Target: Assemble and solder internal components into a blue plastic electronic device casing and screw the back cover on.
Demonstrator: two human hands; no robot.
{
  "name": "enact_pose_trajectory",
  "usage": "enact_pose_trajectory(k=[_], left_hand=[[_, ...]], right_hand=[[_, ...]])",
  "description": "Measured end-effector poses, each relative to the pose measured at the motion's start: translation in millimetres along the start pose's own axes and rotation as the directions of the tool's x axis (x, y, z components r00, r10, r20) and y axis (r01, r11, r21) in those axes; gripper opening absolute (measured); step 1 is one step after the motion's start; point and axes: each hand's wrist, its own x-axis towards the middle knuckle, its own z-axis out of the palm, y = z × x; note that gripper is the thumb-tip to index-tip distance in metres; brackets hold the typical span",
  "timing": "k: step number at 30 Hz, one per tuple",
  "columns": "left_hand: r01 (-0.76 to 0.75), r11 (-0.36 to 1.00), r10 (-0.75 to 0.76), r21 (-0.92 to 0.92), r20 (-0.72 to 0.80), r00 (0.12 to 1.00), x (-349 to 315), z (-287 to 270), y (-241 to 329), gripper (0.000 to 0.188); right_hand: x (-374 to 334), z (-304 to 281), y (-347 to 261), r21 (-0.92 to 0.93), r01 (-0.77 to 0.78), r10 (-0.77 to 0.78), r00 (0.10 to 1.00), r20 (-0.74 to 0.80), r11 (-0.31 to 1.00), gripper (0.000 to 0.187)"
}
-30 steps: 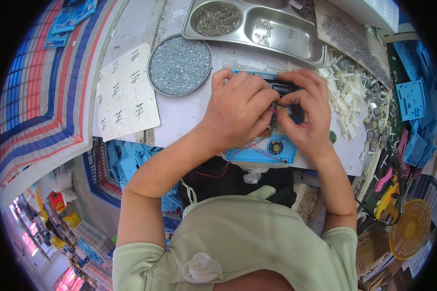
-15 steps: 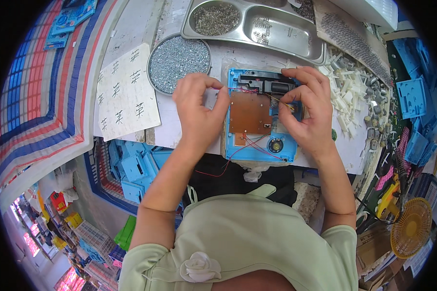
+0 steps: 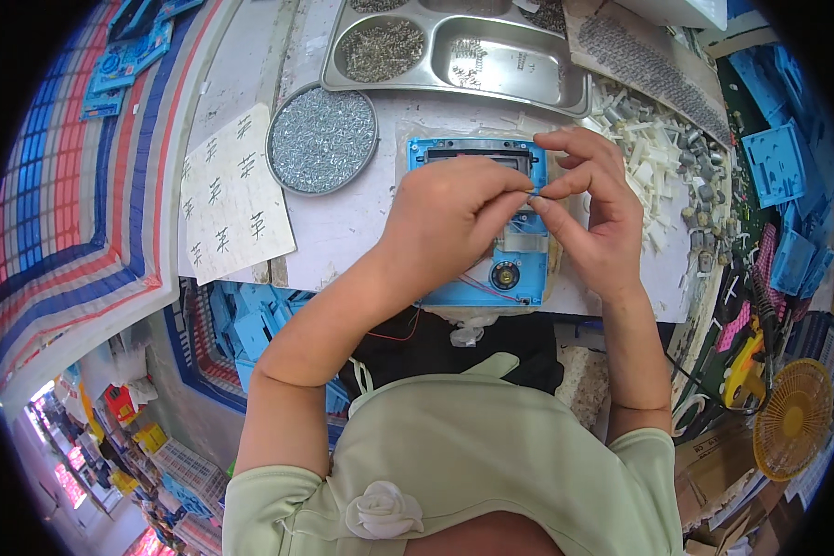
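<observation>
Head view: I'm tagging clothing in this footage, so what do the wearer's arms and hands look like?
The left sleeve and right sleeve are short, plain and pale green. Below them, the left hand and right hand are bare: no glove, watch or bracelet shows.

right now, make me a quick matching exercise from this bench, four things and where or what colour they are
1. case
2. dish
3. speaker
4. tray

A. round, just right of the paper
B. steel-coloured, beyond the hands, with compartments
C. blue, beneath the left hand and right hand
D. near the case's lower right corner

Pairs: 1-C, 2-A, 3-D, 4-B
</observation>
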Motion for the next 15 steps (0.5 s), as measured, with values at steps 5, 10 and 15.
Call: enact_pose_trajectory(k=[5,10,15], left_hand=[[0.175,0.970,-0.181,-0.171,-0.020,0.983,-5.1,4.0,1.2,0.011],[-0.002,0.996,0.002,0.091,0.001,1.000,-5.0,3.6,1.8,0.011],[-0.252,0.906,0.261,0.341,0.019,0.965,-2.7,4.3,2.3,0.016]], right_hand=[[-8.0,3.0,1.9,-0.062,0.007,-0.008,1.000,-0.027,0.998,0.017],[-56.8,-49.0,-22.7,-0.425,0.011,-0.090,0.982,-0.165,0.905,0.015],[-208.0,-189.5,-14.5,0.326,-0.220,0.391,0.429,-0.814,0.920,0.004]])
